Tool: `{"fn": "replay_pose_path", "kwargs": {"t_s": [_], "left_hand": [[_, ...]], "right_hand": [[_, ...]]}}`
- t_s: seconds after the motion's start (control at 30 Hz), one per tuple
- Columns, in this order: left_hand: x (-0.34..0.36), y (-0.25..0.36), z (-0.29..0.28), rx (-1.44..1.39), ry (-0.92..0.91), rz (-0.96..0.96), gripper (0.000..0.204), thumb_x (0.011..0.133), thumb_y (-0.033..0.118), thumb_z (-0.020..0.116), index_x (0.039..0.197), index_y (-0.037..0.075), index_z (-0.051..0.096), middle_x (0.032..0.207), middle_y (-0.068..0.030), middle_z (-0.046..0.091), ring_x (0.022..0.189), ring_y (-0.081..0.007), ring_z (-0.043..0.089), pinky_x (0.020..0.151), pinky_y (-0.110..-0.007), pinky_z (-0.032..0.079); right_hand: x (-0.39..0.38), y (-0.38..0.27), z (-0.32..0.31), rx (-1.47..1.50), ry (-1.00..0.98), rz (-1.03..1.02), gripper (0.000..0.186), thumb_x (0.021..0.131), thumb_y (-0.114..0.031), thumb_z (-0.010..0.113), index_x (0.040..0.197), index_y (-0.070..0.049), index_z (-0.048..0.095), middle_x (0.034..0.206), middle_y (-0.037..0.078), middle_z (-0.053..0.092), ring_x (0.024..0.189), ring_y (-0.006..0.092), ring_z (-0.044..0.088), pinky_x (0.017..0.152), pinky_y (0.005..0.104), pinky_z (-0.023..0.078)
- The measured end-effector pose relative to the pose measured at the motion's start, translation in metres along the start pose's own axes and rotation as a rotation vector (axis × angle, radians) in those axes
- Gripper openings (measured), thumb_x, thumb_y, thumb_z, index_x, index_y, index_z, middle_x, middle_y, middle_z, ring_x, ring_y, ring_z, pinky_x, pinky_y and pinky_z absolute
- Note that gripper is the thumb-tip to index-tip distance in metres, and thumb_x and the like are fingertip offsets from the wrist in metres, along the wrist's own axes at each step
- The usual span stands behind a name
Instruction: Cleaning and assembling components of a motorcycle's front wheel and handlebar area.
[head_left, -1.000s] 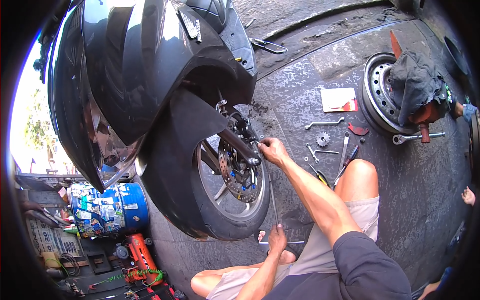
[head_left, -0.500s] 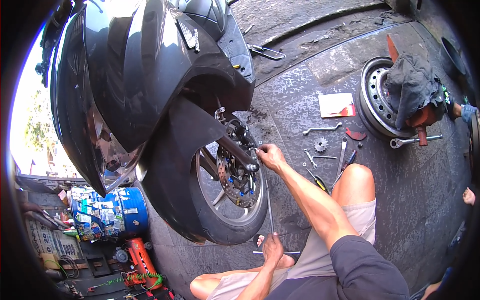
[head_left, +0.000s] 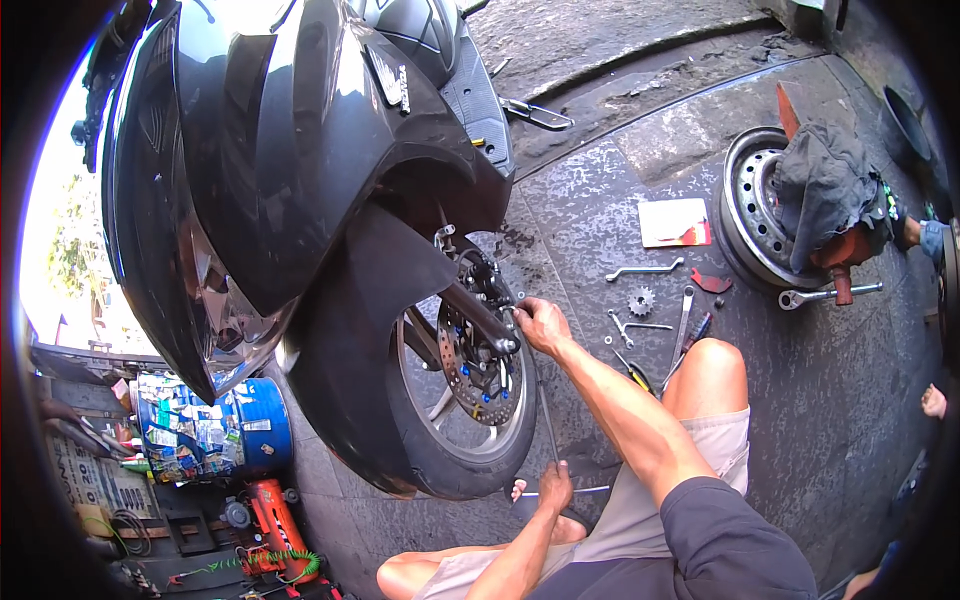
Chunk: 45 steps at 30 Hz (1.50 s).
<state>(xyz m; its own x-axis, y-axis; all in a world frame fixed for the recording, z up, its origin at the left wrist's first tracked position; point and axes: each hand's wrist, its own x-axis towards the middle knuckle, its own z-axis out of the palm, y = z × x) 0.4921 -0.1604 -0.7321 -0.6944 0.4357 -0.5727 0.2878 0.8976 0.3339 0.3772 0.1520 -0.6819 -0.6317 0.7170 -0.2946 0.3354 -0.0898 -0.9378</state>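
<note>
A long T-handle wrench (head_left: 548, 425) slopes from the front brake of a black scooter (head_left: 260, 150) down to my lap. My left hand (head_left: 553, 488) is closed round its lower end, where the thin crossbar (head_left: 590, 490) sticks out to either side. Up at the brake caliper (head_left: 490, 280), my right hand (head_left: 541, 324) is closed about the shaft's upper end, its fingertips partly hidden. What the wrench's tip sits on cannot be seen. Beside the hands is the front wheel (head_left: 522, 440) with its drilled brake disc (head_left: 462, 385).
On the dark floor to the right lie spanners (head_left: 645, 268), a sprocket (head_left: 641, 300), a red piece (head_left: 712, 284), pliers (head_left: 637, 373) and a card packet (head_left: 675, 222). A steel rim (head_left: 745, 165) with a cloth stands farther right. A blue drum (head_left: 262, 425) and an orange jack (head_left: 275, 520) stand left.
My left hand has shifted slightly right and up with the crossbar, which now tilts. My right hand stays at the caliper. The whole view has moved a little.
</note>
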Motion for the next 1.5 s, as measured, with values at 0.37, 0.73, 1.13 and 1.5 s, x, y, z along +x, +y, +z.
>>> {"fn": "replay_pose_path", "kwargs": {"t_s": [0.37, 0.73, 1.13, 1.5], "left_hand": [[0.012, 0.034, -0.017, -0.287, -0.018, -0.166, 0.041, 0.098, 0.034, 0.04, 0.096, -0.002, 0.057, 0.083, -0.0228, 0.066, 0.088, -0.0406, 0.064, 0.081, -0.049, 0.046], [-0.066, 0.082, -0.115, -0.228, 0.116, 0.006, 0.038, 0.099, 0.03, 0.04, 0.092, 0.0, 0.062, 0.084, -0.024, 0.064, 0.082, -0.0428, 0.062, 0.072, -0.049, 0.047], [-0.065, 0.079, -0.113, -0.35, 0.035, 0.006, 0.036, 0.1, 0.027, 0.041, 0.085, 0.001, 0.06, 0.064, -0.0096, 0.058, 0.058, -0.0209, 0.059, 0.057, -0.035, 0.046], [-0.03, 0.092, -0.081, -0.66, -0.074, -0.045, 0.034, 0.102, 0.025, 0.039, 0.09, -0.001, 0.056, 0.065, -0.0044, 0.054, 0.059, -0.0131, 0.054, 0.056, -0.029, 0.046]], "right_hand": [[0.002, -0.019, -0.012, 0.097, 0.286, -0.065, 0.028, 0.086, -0.028, 0.059, 0.096, -0.004, 0.07, 0.086, 0.02, 0.069, 0.084, 0.0346, 0.068, 0.077, 0.042, 0.052], [0.024, -0.08, -0.026, 0.097, 0.057, -0.085, 0.032, 0.08, -0.032, 0.062, 0.091, -0.005, 0.074, 0.089, 0.021, 0.07, 0.09, 0.0348, 0.068, 0.085, 0.0411, 0.052], [0.029, -0.076, -0.021, 0.067, 0.109, -0.023, 0.03, 0.076, -0.03, 0.061, 0.089, -0.006, 0.075, 0.087, 0.021, 0.07, 0.089, 0.0354, 0.068, 0.085, 0.0419, 0.052], [0.031, -0.07, -0.019, 0.047, 0.104, -0.04, 0.03, 0.079, -0.032, 0.063, 0.091, -0.008, 0.075, 0.089, 0.022, 0.069, 0.09, 0.0362, 0.068, 0.086, 0.043, 0.051]]}}
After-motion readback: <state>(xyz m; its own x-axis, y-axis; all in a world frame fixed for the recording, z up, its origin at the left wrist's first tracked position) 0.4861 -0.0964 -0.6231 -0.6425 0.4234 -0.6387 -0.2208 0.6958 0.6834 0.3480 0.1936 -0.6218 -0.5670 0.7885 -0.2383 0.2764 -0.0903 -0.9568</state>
